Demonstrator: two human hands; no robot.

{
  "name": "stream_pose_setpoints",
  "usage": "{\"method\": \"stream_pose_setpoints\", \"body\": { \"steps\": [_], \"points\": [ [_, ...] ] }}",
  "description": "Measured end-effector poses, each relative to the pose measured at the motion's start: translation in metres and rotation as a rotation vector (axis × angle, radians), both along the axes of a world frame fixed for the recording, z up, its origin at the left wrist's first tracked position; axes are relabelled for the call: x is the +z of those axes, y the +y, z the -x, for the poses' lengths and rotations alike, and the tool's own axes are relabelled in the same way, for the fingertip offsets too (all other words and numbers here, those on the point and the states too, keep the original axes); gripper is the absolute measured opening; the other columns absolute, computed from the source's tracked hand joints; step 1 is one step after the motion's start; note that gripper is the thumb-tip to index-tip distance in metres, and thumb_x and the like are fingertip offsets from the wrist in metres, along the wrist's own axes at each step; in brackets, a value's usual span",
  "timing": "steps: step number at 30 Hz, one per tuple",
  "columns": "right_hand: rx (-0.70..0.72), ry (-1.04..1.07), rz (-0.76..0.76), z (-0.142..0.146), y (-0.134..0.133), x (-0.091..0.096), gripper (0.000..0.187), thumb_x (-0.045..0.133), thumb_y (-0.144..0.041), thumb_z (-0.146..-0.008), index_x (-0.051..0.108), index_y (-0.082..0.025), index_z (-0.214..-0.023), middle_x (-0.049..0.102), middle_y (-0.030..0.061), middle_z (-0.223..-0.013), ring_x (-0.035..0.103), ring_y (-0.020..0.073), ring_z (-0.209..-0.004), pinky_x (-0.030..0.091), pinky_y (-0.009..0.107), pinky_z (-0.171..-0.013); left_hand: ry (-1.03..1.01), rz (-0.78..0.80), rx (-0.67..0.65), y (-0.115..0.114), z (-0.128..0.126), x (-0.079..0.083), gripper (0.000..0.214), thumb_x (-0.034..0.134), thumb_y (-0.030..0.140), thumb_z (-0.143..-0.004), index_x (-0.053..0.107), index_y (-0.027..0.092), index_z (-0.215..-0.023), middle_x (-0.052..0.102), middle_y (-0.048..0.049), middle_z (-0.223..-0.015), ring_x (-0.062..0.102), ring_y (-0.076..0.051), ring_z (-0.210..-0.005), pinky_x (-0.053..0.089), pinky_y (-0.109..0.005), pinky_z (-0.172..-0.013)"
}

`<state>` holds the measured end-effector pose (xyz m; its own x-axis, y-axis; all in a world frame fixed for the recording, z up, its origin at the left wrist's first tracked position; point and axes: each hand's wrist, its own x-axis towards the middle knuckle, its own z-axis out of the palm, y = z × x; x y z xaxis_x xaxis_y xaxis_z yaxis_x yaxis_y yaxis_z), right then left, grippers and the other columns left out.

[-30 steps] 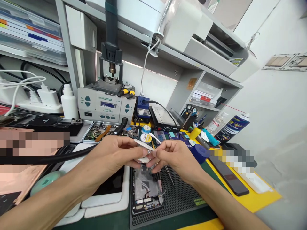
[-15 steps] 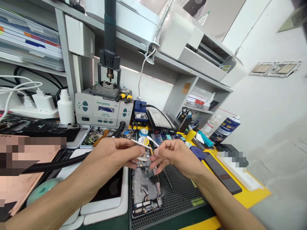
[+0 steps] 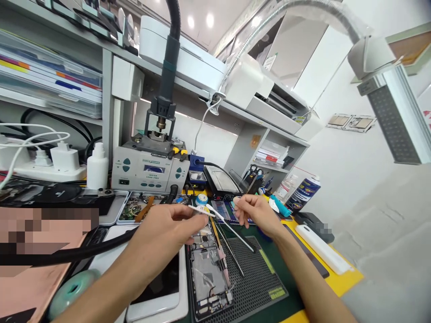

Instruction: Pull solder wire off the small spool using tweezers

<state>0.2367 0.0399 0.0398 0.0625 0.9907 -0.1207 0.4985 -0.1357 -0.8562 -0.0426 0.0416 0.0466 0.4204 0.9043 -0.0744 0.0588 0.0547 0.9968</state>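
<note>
My left hand (image 3: 182, 224) pinches a thin flat white piece (image 3: 201, 211) between thumb and fingers, above the top end of an opened phone (image 3: 206, 269) with bare internals. My right hand (image 3: 254, 213) is apart from it, to the right, thumb and index finger pressed together; whether anything small is between them is hidden. Between the hands, a slim white stick-like tool with a dark tip (image 3: 232, 229) lies slantwise over the mat. Metal tweezers (image 3: 232, 251) lie beside the phone on the black perforated mat (image 3: 256, 273).
A hot-air station (image 3: 151, 168) stands behind, its black hose (image 3: 101, 249) crossing at left. White tablets (image 3: 158, 300) lie left of the phone. A lamp head (image 3: 393, 116) hangs at upper right. A spray can (image 3: 305, 193) and a white bar (image 3: 323, 249) are at right.
My right hand has moved away from my left hand, up and to the right. The left hand still holds the white piece. The camera view has tilted up, bringing the lamp into sight.
</note>
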Motion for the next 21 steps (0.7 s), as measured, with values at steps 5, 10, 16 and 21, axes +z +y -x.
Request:
{"method": "stream_pose_setpoints", "body": {
  "steps": [5,10,16,21],
  "points": [
    [0.097,-0.241,0.218,0.001,-0.005,0.004,0.031,0.064,-0.034,-0.100,0.062,-0.016,-0.126,0.066,0.0096,-0.123,0.069,0.0239,-0.102,0.059,0.044,-0.086,0.082,-0.077,0.017,-0.003,0.002,0.002,0.035,0.070,0.056,-0.079,0.076,0.021,-0.082,0.072,-0.0041,-0.080,0.068,-0.030,-0.081,0.037,-0.034,-0.070],
    [0.233,-0.455,0.457,0.014,-0.020,0.011,0.030,0.064,-0.035,-0.100,0.064,-0.016,-0.123,0.068,0.0090,-0.120,0.069,0.0231,-0.099,0.060,0.043,-0.085,0.129,-0.115,0.041,0.003,0.004,-0.004,0.042,0.069,0.061,-0.077,0.074,0.021,-0.084,0.073,-0.0051,-0.082,0.068,-0.032,-0.082,0.036,-0.036,-0.071],
    [0.248,-0.571,0.542,0.024,-0.025,0.001,0.030,0.064,-0.034,-0.100,0.064,-0.016,-0.124,0.066,0.0092,-0.124,0.069,0.0244,-0.103,0.059,0.044,-0.087,0.168,-0.158,-0.024,0.005,0.005,-0.008,0.038,0.068,0.056,-0.078,0.075,0.020,-0.086,0.073,-0.0048,-0.082,0.067,-0.030,-0.080,0.038,-0.034,-0.068],
    [0.203,-0.441,0.485,0.006,-0.022,0.001,0.030,0.064,-0.032,-0.100,0.063,-0.017,-0.126,0.066,0.0096,-0.125,0.068,0.0241,-0.103,0.059,0.044,-0.087,0.200,-0.135,-0.173,0.003,0.001,-0.015,0.031,0.073,0.051,-0.076,0.074,0.020,-0.079,0.073,-0.0041,-0.080,0.067,-0.030,-0.083,0.045,-0.034,-0.069]
  ]
}}
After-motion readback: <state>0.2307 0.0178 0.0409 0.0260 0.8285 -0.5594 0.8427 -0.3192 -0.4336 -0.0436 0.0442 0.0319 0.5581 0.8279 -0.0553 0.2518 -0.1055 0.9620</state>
